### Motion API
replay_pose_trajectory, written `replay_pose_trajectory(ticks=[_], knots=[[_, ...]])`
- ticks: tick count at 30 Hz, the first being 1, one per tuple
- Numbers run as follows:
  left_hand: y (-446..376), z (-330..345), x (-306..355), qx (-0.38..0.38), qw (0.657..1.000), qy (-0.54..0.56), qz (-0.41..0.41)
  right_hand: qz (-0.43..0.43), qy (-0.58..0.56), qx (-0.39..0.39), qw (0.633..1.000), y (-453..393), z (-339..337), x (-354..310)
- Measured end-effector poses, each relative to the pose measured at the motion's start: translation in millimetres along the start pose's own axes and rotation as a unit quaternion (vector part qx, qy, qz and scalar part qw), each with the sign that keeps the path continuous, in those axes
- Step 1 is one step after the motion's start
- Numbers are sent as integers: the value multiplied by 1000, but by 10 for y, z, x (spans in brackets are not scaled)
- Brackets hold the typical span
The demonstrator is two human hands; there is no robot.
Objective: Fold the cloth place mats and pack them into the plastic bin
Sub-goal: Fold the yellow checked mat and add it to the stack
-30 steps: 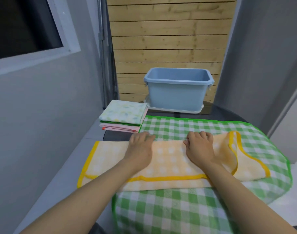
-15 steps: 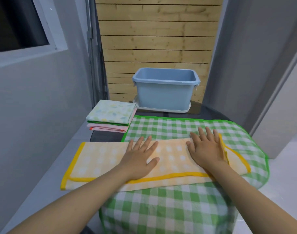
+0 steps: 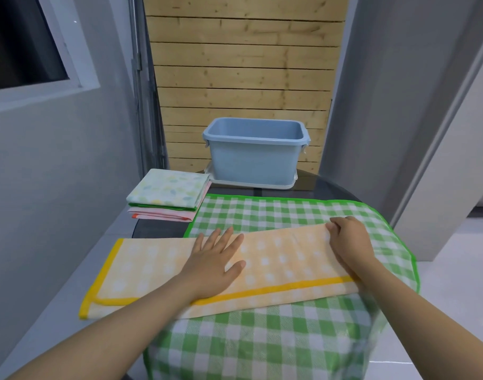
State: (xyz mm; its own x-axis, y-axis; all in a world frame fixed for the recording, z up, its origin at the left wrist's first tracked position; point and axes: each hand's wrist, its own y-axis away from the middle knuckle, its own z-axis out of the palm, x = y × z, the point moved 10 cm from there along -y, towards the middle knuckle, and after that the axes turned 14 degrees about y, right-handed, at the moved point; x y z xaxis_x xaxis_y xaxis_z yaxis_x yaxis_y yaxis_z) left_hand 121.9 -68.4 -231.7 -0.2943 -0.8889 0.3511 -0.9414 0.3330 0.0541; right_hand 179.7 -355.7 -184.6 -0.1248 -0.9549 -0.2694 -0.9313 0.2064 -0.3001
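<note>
At frame centre the yellow place mat (image 3: pixel 276 259) now lies folded lengthwise, its right flap tucked in; left hand (image 3: pixel 215 259) presses flat while right hand (image 3: pixel 347 239) fingers curl on its end, ready for crosswise folding toward the blue bin (image 3: pixel 255 157).

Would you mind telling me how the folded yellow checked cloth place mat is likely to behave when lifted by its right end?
The yellow checked cloth place mat will probably sag, being thin and lying limp. Its layers may slide apart, since only the left hand presses them flat. It looks light.
</note>
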Motion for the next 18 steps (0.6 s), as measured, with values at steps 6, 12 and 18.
replay_pose_trajectory(ticks=[6,12,18], knots=[[-6,2,-10,5,1000,0,2,32,36,-1,999,-51,-78,51],[7,-10,4,7,1000,2,7,-20,130,15,991,-48,-143,-46],[16,-20,10,12,1000,6,10,68,113,-41,990,-149,-156,199]])
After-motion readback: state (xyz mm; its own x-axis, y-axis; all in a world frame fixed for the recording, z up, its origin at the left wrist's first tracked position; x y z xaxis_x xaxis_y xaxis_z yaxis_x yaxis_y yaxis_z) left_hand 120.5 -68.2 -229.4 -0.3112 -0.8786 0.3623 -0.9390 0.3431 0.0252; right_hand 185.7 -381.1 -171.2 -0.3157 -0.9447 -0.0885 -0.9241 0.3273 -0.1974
